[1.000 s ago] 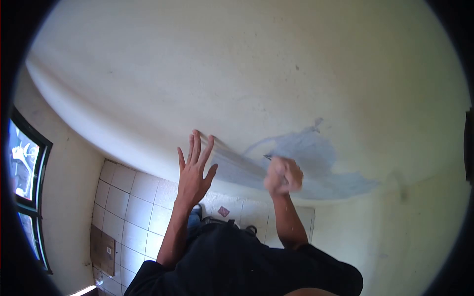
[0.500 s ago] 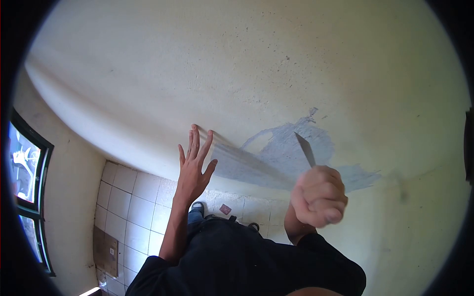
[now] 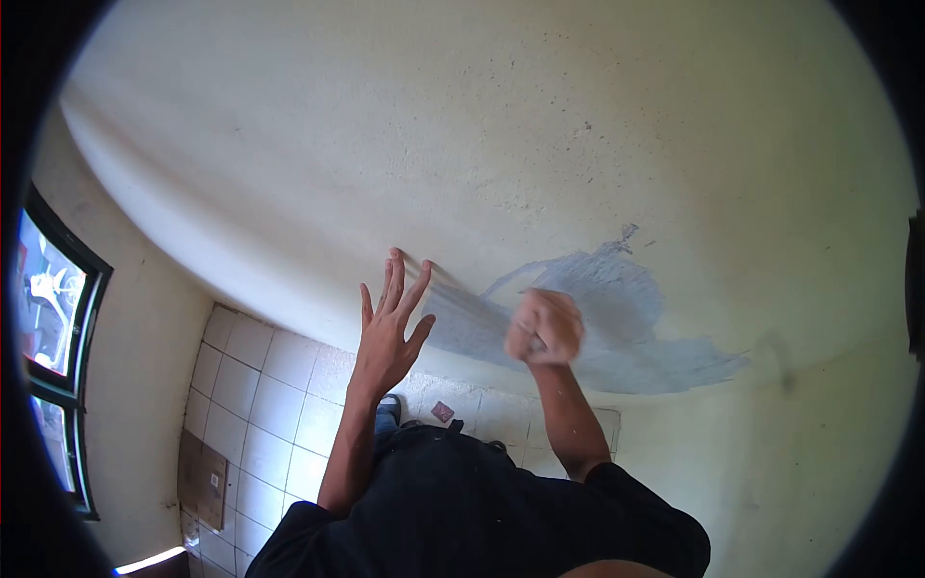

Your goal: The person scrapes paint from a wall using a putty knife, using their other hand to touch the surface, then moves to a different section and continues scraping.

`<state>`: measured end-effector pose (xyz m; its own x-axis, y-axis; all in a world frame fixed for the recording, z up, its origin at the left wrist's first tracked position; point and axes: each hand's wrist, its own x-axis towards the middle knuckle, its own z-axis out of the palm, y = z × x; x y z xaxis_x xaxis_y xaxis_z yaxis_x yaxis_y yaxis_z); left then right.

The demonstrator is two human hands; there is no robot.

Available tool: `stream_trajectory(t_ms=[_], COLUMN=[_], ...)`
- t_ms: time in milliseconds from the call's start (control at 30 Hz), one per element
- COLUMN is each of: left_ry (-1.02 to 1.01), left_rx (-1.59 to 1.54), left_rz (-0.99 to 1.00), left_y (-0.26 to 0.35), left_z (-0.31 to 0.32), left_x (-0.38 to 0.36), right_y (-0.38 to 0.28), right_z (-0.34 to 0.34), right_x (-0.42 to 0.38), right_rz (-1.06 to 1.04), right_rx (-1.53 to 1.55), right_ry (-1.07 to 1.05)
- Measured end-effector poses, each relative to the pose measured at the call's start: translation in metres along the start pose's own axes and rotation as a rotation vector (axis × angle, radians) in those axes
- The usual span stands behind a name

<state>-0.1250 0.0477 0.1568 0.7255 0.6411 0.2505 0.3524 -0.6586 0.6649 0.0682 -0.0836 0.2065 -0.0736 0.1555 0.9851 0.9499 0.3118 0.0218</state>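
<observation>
Right of centre, the right hand [image 3: 545, 328] before the grey patch [image 3: 621, 301].
Blurred fist, its grip closed on a blade that showed moments ago, now hidden; left hand [image 3: 387, 339] spread, fingertips on the wall [image 3: 385, 144].
</observation>
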Motion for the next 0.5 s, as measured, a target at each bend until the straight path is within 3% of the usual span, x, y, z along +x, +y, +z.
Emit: stream_trajectory(t_ms=[67,267,367,500], left_ry=[-0.011,-0.015,-0.014,-0.017], left_rx=[0.005,0.019,0.019,0.006], left_rz=[-0.001,0.004,0.006,0.003], left_y=[0.0,-0.004,-0.004,-0.003], left_z=[-0.003,0.0,-0.001,-0.002], left_x=[-0.002,0.0,0.001,-0.003], right_y=[-0.004,-0.035,-0.003,-0.017], right_z=[0.017,-0.044,-0.001,-0.007], right_x=[-0.004,0.053,0.041,0.05], right_rz=[0.098,-0.054,-0.092,-0.003], right_rx=[0.03,0.297,0.293,0.252], right_ry=[-0.035,0.001,0.074,0.09])
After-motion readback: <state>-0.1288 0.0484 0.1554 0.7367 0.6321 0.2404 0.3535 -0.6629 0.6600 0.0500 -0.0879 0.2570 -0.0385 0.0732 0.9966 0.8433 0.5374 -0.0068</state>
